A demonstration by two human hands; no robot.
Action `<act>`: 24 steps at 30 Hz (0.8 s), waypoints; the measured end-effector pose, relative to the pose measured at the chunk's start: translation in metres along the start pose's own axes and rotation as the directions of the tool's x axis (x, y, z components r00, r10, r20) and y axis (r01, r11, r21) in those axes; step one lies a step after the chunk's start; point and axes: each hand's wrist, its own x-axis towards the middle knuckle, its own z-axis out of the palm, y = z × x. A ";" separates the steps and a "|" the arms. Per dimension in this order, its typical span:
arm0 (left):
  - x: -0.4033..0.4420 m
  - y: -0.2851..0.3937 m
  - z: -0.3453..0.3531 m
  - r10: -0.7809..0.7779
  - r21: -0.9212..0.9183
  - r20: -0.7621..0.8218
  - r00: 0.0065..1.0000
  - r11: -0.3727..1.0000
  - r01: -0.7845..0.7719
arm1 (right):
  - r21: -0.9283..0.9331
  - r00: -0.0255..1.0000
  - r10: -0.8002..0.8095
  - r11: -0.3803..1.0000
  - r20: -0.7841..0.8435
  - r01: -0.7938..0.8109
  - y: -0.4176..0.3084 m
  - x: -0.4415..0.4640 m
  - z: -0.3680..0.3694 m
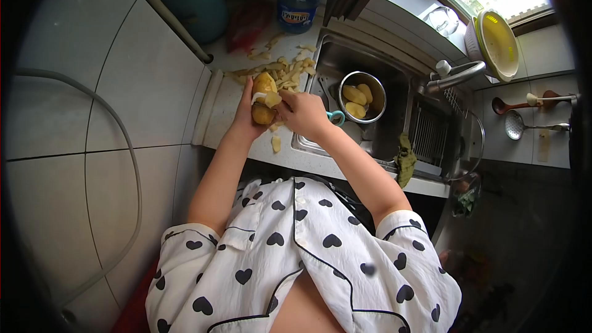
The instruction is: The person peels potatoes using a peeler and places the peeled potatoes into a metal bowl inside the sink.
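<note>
A partly peeled potato [265, 81] is gripped in my left hand [244, 122] above the counter left of the sink. Its upper end is bare and yellow, while brown skin stays on the lower end. My right hand [306, 113] is closed round a peeler [259, 95]; only its white head shows, lying across the potato. A strip of peel hangs at the blade. Potato peelings [288, 77] are heaped on the counter behind both hands. Inside the sink, a metal bowl [383, 103] holds several peeled potatoes [354, 94].
A turquoise-handled tool [337, 117] lies at the sink's [399, 77] left edge, close to my right wrist. A blue bottle [298, 9] and a red bag [248, 24] stand behind the peelings. The faucet [457, 76] reaches over the sink from the right. A green cloth [405, 160] drapes its front edge.
</note>
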 end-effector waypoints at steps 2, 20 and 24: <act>0.003 0.000 -0.004 -0.003 0.014 0.017 1.000 1.000 0.003 | -0.040 0.999 -0.033 0.999 0.013 0.033 0.000 -0.001 -0.001; 0.015 -0.009 -0.037 -0.137 -0.250 -0.003 0.991 0.959 0.132 | -0.124 0.999 -0.036 0.992 0.012 0.037 0.025 0.048 0.032; 0.004 -0.010 -0.037 -0.161 -0.243 0.007 0.987 0.957 0.157 | -0.179 0.999 0.038 0.983 -0.002 -0.038 0.030 0.057 0.041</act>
